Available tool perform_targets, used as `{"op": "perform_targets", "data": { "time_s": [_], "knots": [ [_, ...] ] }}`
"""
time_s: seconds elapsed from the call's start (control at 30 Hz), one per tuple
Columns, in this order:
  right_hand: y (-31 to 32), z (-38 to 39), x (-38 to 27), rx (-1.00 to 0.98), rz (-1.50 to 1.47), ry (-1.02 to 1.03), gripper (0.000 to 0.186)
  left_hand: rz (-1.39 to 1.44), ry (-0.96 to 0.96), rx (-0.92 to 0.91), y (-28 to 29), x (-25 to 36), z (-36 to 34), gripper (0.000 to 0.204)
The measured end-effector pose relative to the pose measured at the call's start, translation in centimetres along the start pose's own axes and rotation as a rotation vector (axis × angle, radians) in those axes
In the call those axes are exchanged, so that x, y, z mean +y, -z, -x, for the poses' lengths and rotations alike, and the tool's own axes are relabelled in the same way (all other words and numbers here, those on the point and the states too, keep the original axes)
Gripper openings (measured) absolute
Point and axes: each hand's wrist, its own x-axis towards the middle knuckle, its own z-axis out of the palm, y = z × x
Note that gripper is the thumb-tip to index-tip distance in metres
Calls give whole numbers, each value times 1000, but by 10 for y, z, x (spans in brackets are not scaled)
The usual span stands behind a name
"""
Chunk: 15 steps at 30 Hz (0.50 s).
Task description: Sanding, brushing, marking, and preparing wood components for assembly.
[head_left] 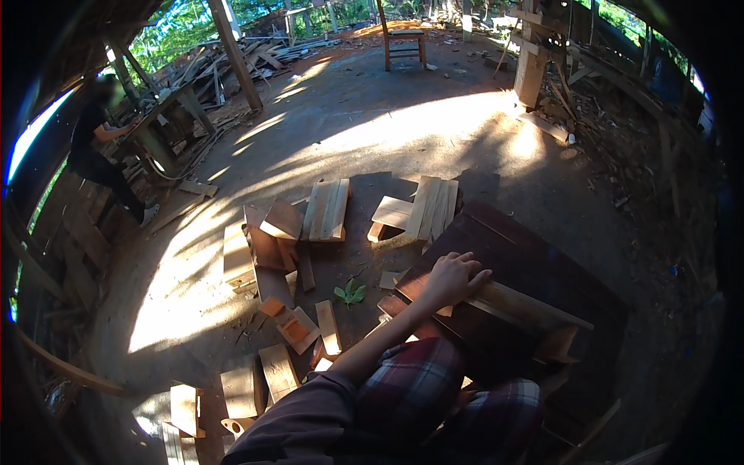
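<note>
My left hand (453, 279) reaches across from the lower left, its palm down and its fingers bent over the far end of a pale wooden board (527, 304). The board's near end meets a short block (556, 343). Beneath them lies a broad dark reddish-brown wooden panel (535, 260). My knees in plaid cloth hide part of what lies close to me. My right hand does not show.
Several pale wood pieces (326, 209) lie on the ground ahead and to the left, with a stack of boards (432, 205) beside the panel. A green leaf (350, 293) lies among them. A chair (405, 46) stands far off; a person (97, 143) works at a bench (167, 116).
</note>
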Motion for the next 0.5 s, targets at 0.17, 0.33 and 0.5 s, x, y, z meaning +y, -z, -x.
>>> {"op": "perform_targets", "data": {
  "time_s": [0.17,0.33,0.5],
  "knots": [
    [-25,31,-20,40,-63,19,52,31,31,-36,9,6,2,45],
    [-94,25,-31,42,0,63,51,38,22,-61,7,5,-3,44],
    [-146,-13,-28,31,72,96,50,19,-32,26,-1,2,-6,42]
  ]
}}
